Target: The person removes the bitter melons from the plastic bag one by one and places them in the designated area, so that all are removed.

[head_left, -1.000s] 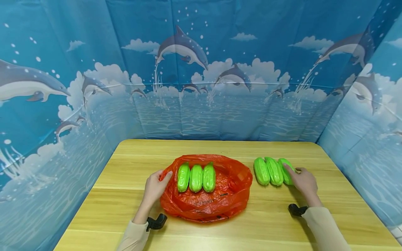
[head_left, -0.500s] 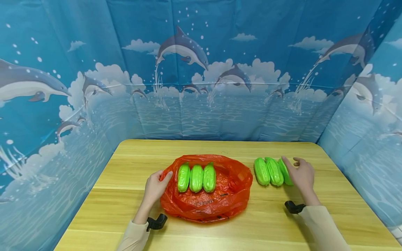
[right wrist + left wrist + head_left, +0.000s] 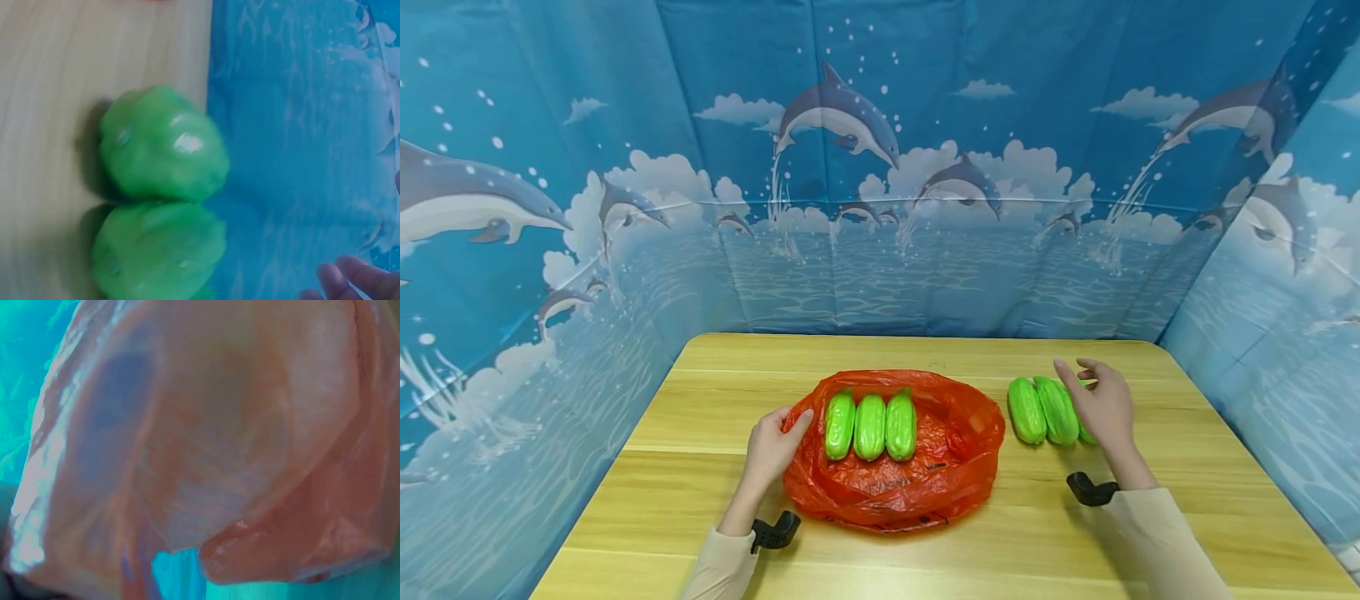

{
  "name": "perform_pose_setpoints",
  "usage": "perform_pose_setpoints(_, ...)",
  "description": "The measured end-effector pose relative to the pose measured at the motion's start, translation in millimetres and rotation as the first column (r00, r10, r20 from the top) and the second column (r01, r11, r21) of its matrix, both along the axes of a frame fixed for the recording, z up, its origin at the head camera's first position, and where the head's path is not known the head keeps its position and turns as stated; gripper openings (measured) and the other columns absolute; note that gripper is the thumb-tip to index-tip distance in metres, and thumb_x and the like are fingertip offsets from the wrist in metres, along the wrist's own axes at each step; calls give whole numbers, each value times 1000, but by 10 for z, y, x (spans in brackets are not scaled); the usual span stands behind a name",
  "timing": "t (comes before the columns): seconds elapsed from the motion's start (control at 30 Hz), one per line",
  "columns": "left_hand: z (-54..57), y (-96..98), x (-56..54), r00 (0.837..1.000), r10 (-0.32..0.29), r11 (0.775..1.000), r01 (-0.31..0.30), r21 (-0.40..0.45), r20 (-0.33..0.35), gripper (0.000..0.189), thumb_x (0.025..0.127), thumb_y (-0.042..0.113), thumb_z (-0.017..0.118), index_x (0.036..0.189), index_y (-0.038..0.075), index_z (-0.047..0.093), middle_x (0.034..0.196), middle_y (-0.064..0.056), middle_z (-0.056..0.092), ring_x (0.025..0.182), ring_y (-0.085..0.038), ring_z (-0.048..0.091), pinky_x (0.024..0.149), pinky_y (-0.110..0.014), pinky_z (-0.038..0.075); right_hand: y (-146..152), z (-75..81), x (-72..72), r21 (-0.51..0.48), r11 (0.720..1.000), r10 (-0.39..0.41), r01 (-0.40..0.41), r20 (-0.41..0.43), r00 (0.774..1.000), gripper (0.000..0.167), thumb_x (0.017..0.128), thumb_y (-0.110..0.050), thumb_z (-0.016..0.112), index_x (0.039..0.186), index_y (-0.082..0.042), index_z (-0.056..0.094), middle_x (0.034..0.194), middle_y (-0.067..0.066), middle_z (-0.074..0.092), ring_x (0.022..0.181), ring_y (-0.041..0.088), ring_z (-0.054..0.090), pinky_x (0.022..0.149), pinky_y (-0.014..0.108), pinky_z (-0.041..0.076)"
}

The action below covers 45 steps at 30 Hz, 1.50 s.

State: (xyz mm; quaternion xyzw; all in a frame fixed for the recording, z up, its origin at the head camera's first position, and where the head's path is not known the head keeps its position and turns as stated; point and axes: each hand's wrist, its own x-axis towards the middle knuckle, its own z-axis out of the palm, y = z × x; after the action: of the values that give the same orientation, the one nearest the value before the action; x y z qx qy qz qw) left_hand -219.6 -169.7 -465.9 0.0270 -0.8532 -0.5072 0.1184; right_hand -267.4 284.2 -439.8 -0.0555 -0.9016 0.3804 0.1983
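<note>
In the head view my left hand (image 3: 772, 448) pinches the left rim of a red plastic bag (image 3: 891, 485) lying open on the table. Three glossy, bright green gourd-like vegetables (image 3: 870, 427) lie side by side in the bag. The bag's reddish film (image 3: 219, 444) fills most of the left wrist view. My right hand (image 3: 1103, 408) hovers with spread fingers over three more green gourds (image 3: 1027, 412) at the right, holding nothing. It hides most of the rightmost one. The right wrist view has two green gourds (image 3: 162, 147) touching, and a few blurred fingertips (image 3: 362, 278).
The bag and gourds stand on a wooden table (image 3: 715, 375). A blue dolphin-print curtain (image 3: 880, 275) hangs along its back and sides. Each wrist carries a black mount (image 3: 1091, 490).
My right hand has lifted off the rightmost gourd and moved left and slightly farther back, towards the middle gourd of that group. The left hand, bag and gourds stay put.
</note>
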Motion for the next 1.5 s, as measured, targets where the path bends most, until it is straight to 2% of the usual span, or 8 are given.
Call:
perform_pose_setpoints(0.23,10,1,11,1000,-7,1000,7,2,-3,29,92,26,63,70,7,58,59,-1,50,53,-15,48,46,-25,39,-173,136,23,-22,998,51,-53,-68,996,63,95,-49,50,131,3,50,112,25,55,100,42,50,81,53,38)
perform_pose_setpoints(0.57,14,11,14,1000,-12,1000,12,16,9,29,92,27,63,72,6,60,60,-1,52,53,-14,49,46,-25,41,-406,321,37,-17,990,133,-137,-138,981,59,95,-46,53,128,3,53,111,23,55,98,38,50,79,50,39)
perform_pose_setpoints(0.87,8,17,13,1000,-16,1000,16,11,10,27,92,27,63,75,6,62,61,-1,53,54,-14,50,46,-26,43,-614,404,34,17,984,179,-179,-194,964,54,94,-43,57,125,1,56,112,20,56,96,34,53,78,47,43)
perform_pose_setpoints(1.13,17,25,16,1000,-14,1000,13,7,12,27,92,26,63,75,6,62,60,-1,53,53,-14,50,46,-26,42,-790,470,34,35,970,242,-240,-183,953,52,93,-43,58,123,0,58,109,19,58,95,33,55,76,48,46)
perform_pose_setpoints(1.5,9,24,8,1000,-16,1000,16,17,20,27,92,27,63,75,6,62,61,-2,54,53,-14,51,46,-26,43,-1064,528,27,50,945,328,-325,-99,940,55,91,-48,58,122,-3,59,106,16,61,91,30,57,76,46,47)
